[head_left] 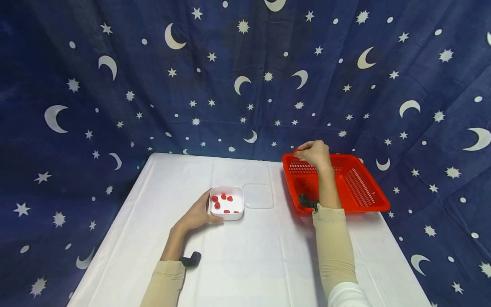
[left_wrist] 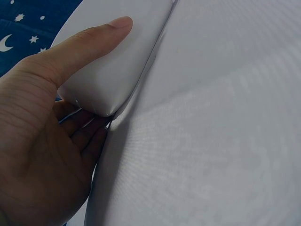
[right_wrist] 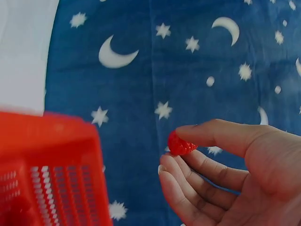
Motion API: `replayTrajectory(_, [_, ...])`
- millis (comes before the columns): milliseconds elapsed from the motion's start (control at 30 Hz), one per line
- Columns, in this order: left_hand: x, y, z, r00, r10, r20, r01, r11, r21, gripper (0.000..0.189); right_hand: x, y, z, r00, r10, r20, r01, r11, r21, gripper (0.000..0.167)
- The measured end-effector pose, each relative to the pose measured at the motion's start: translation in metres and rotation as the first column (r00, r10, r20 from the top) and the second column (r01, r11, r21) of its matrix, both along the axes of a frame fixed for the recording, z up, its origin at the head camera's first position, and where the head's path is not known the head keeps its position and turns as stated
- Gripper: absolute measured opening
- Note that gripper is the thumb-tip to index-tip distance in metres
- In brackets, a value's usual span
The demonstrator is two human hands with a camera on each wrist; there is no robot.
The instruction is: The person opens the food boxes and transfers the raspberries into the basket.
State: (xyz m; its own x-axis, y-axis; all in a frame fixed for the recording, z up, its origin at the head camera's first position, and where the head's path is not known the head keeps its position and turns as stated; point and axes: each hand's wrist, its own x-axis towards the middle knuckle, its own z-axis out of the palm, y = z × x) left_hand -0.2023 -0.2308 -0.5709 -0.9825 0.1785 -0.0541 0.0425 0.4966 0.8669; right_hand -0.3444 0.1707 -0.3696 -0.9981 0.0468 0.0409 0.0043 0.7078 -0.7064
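In the head view, my left hand (head_left: 197, 212) holds a white square box (head_left: 232, 217) from its left side. The left wrist view has the thumb (left_wrist: 94, 40) along the box wall and fingers at its lower corner. Several red raspberries (head_left: 217, 205) lie scattered on the box's floor. Over the far left corner of a red plastic basket (head_left: 377, 189), my right hand (head_left: 316, 154) is raised. Between thumb and fingertips it pinches a single raspberry (right_wrist: 181, 143), clear of the basket in the right wrist view. The basket's inside is partly hidden by the right forearm.
A clear flat lid (head_left: 258, 196) lies beside the box, on its right. Everything stands on a white-covered table (head_left: 241, 264). Behind and around it hangs a dark blue cloth (head_left: 215, 128) with moons and stars.
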Motion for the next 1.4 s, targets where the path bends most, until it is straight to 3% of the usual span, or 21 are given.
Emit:
replayTrajectory(500, [0.001,0.0,0.0,1.0,0.003,0.003,-0.003,1.0,-0.003,0.134,-0.017,0.043,-0.032,0.978,-0.073,0.196,0.07,0.997,0.022,0.032])
replayTrajectory(1100, [0.0,0.0,0.0,1.0,0.013,0.008,-0.013,1.0,-0.013,0.133,-0.026,0.062,-0.056,0.957,-0.107,0.268,0.106,0.994,0.018,0.029])
replayTrajectory(1400, [0.0,0.0,-0.001,1.0,0.013,0.008,-0.013,1.0,-0.007,0.133,-0.035,0.067,-0.062,0.949,-0.097,0.299,0.056,0.988,0.143,0.024])
